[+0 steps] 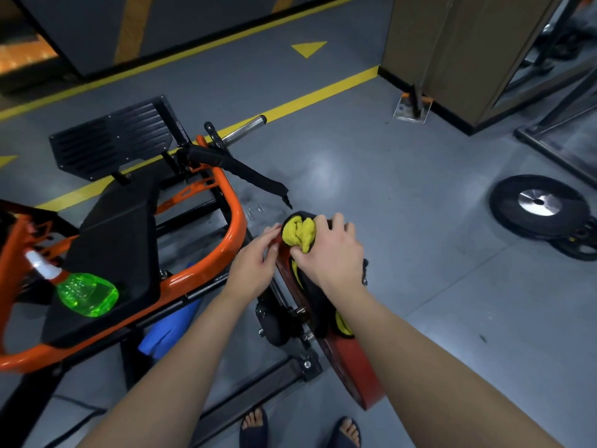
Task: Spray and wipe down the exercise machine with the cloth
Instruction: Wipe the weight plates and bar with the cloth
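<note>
Right hand [329,253]: is gripping the bunched yellow cloth [298,234] in curled fingers, pressing it on the red plate [352,367].
Left hand [255,263]: is touching the plate's rim with relaxed fingers, holding nothing.
Risk: the wad may be slipping off the narrow edge under pressure.
Surface: the black seat pad [119,227] is carrying the green spray bottle [85,294], which is lying on its side.
Room: the grey floor [387,176] is showing yellow lines beyond the exercise machine [232,202].

Spray bottle [84,294] lies on seat [119,227], left of cloth [298,234].
</note>
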A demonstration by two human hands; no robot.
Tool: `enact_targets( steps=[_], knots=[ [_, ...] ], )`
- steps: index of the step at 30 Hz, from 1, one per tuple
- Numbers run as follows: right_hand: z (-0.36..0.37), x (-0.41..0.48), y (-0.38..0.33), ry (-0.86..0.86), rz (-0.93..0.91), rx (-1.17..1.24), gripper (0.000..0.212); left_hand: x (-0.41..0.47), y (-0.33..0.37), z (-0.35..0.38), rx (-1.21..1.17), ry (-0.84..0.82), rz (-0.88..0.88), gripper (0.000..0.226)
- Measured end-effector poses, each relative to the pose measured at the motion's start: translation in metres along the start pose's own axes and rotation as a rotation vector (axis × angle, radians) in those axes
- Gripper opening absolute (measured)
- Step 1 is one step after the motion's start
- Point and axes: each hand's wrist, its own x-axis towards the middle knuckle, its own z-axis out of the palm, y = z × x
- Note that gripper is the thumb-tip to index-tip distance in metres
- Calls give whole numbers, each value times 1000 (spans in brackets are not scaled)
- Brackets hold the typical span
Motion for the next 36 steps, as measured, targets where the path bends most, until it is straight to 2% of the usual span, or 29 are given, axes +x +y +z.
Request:
enact_targets(
  steps=[4, 8, 9, 11, 12, 14, 16, 19, 20, 24, 27, 30, 34, 36],
  knots=[
    [-8, 0, 1, -111, -31, 117, 54, -1, 12, 1, -48, 3, -13, 46],
    [-17, -57, 39, 12, -77, 226, 59, 12, 21, 19, -73, -62, -9, 39],
    [-16, -75, 53, 42, -97, 243, 60, 15, 23, 28, -30, -123, 0, 38],
    [-16, -104, 75, 58, -116, 244, 61, 14, 27, 48, 228, -189, 83, 45],
    [-16, -113, 80, 49, -100, 228, 61, 11, 28, 57, 352, -162, 123, 50],
    [-19, -117, 81, 24, -62, 162, 60, 4, 30, 65, 438, -69, 163, 49],
    [-21, -113, 74, 10, -42, 95, 61, 2, 33, 67, 409, -30, 182, 37],
    [-22, -91, 57, -13, -15, 50, 65, 9, 33, 63, 335, -55, 134, 17],
    [-22, -82, 51, -26, -6, 46, 66, 15, 30, 60, 321, -91, 108, 17],
    [-24, -60, 36, -57, -25, 73, 68, 34, 24, 42, 301, -225, 88, 37],
    [-25, -74, 48, -25, -35, 155, 64, 44, 19, 40, 259, -211, 62, 18],
    [-19, -120, 76, 72, -37, 253, 61, 51, 16, 39, 215, -181, 16, 38],
    [-8, -147, 94, 157, -27, 241, 62, 64, 10, 36, 145, -231, -35, 39],
    [-6, -139, 83, 194, -17, 227, 60, 72, 6, 34, 69, -255, -50, 31]
  ],
)
